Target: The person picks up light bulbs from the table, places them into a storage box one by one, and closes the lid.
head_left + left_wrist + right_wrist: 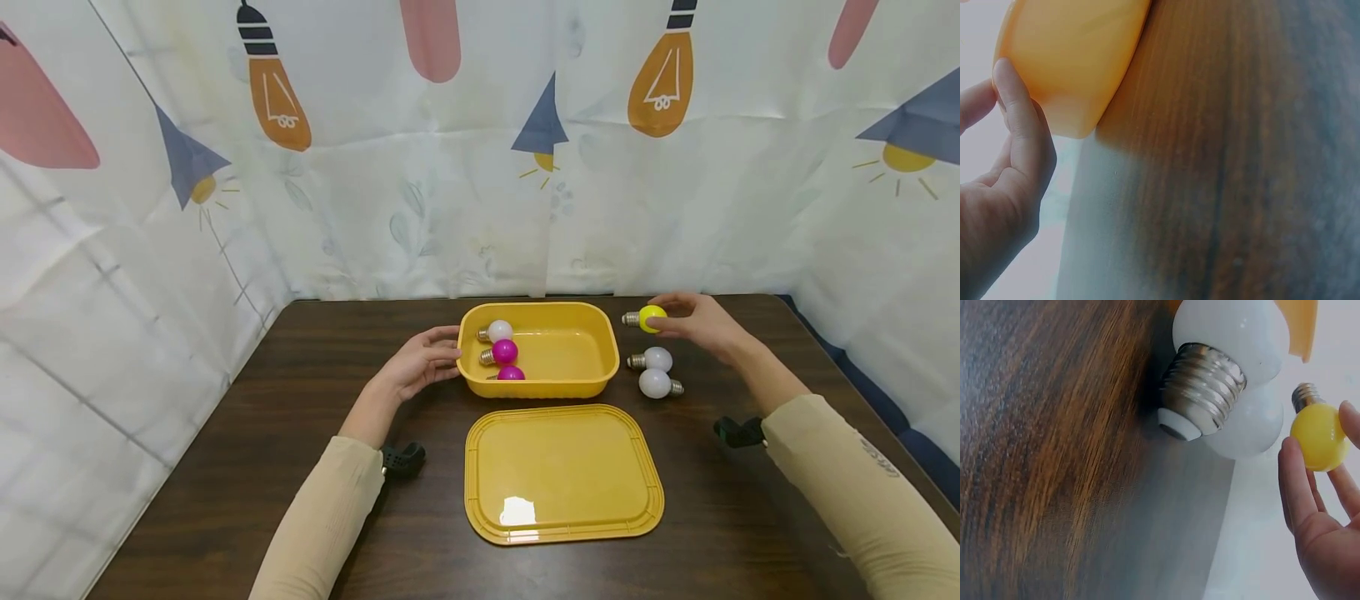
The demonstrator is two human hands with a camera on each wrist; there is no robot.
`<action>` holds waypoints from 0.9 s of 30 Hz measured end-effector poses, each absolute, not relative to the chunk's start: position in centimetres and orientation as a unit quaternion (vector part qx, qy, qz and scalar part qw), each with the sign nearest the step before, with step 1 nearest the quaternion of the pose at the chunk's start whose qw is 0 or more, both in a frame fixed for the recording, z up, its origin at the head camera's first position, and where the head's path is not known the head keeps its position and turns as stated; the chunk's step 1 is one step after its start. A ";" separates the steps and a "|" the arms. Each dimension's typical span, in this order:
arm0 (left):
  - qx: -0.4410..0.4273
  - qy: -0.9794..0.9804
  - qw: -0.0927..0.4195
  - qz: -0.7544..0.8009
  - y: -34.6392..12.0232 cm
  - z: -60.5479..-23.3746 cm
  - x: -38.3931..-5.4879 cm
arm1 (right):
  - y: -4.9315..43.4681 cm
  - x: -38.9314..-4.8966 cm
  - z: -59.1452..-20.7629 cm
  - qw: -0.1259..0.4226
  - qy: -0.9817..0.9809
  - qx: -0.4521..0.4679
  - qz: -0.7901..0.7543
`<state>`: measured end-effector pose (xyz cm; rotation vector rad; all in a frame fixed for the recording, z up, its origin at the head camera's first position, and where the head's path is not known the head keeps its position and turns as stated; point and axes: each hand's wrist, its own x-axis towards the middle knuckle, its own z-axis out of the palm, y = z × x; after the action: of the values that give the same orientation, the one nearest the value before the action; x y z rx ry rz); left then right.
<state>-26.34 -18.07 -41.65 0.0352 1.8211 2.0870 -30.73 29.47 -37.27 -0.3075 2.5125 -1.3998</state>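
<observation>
A yellow light bulb (652,318) with a metal screw base is pinched between the thumb and fingers of my right hand (697,323), off the right end of a yellow plastic container (538,389). The right wrist view shows the bulb (1319,437) raised, its base pointing away from the palm. My left hand (422,363) holds the container's left rim, with thumb and fingertips at the edge in the left wrist view. Inside the container, at its left end, lie a white bulb (500,331) and two magenta bulbs (505,352), the nearer one partly hidden by the front wall.
Two white bulbs, one farther (658,359) and one nearer (655,383), lie on the dark wooden table (360,325) right of the container. A flat yellow lid (562,475) lies in front of it. A patterned curtain (465,208) hangs behind the table.
</observation>
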 end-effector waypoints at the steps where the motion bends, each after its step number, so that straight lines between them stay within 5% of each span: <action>1: 0.013 0.646 0.185 0.740 -18.1 -41.7 -26.3 | 29.4 -30.6 -37.2 0.124 0.864 -0.107 -0.477; 27: 0.016 0.643 0.185 0.743 -18.1 -41.7 -26.4 | 27.8 -29.4 -35.0 0.118 0.860 -0.159 -0.470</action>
<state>-26.36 -18.13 -41.70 0.0448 1.8103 2.0942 -29.35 27.83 -35.04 -0.4658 2.5166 -1.3733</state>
